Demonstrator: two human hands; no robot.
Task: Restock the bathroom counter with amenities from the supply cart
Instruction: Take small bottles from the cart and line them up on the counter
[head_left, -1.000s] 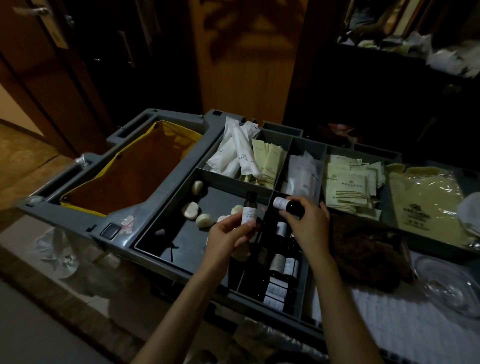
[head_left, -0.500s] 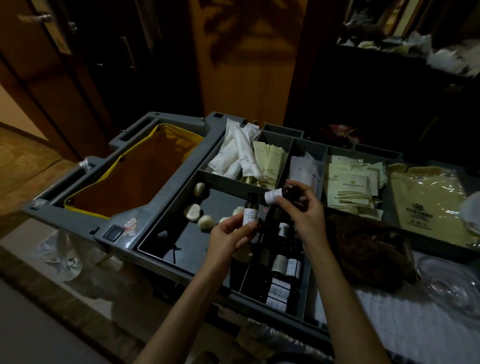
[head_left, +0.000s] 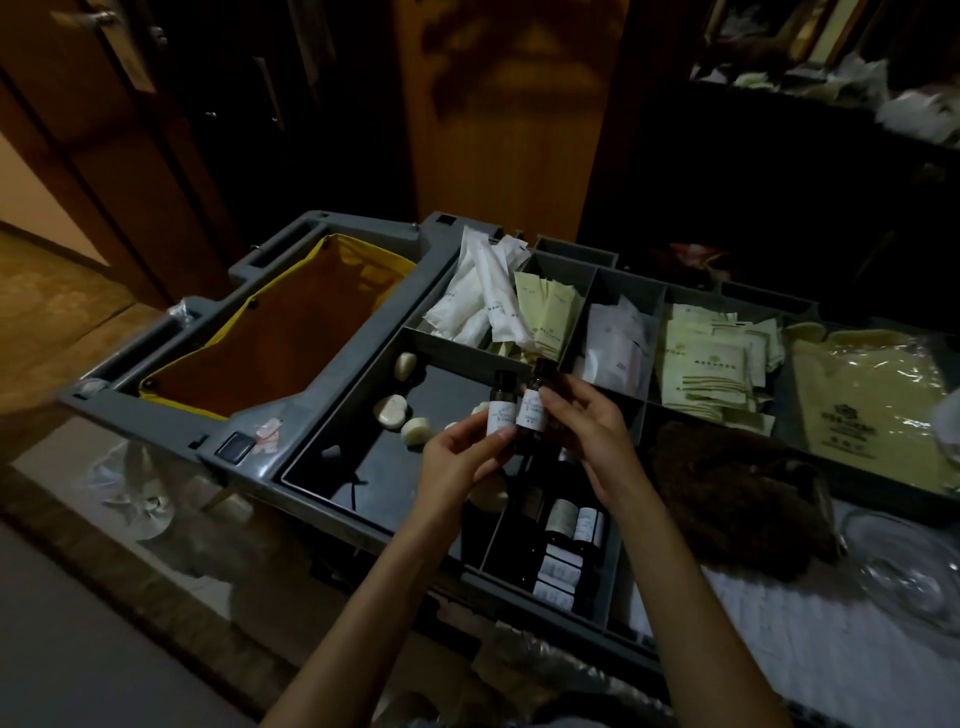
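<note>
- So, both hands are up over the middle of the supply cart (head_left: 311, 410), each pinching a small dark bottle with a white label.
- Left hand (head_left: 457, 462) has its fingers closed around the left bottle (head_left: 500, 410), held upright.
- Right hand (head_left: 592, 436) grips the right bottle (head_left: 534, 402) — tilted a bit, touching the left one.
- More of the same bottles (head_left: 563, 540) lie in the narrow compartment at the cart's near edge, right under the hands.
- Round soaps (head_left: 392, 410) sit loose in the big tray left of that.
- Far edge — white sachets (head_left: 483, 296), pale green packets (head_left: 701, 364).
- Yellow-lined bag (head_left: 280, 332) hangs at the cart's left end.
</note>
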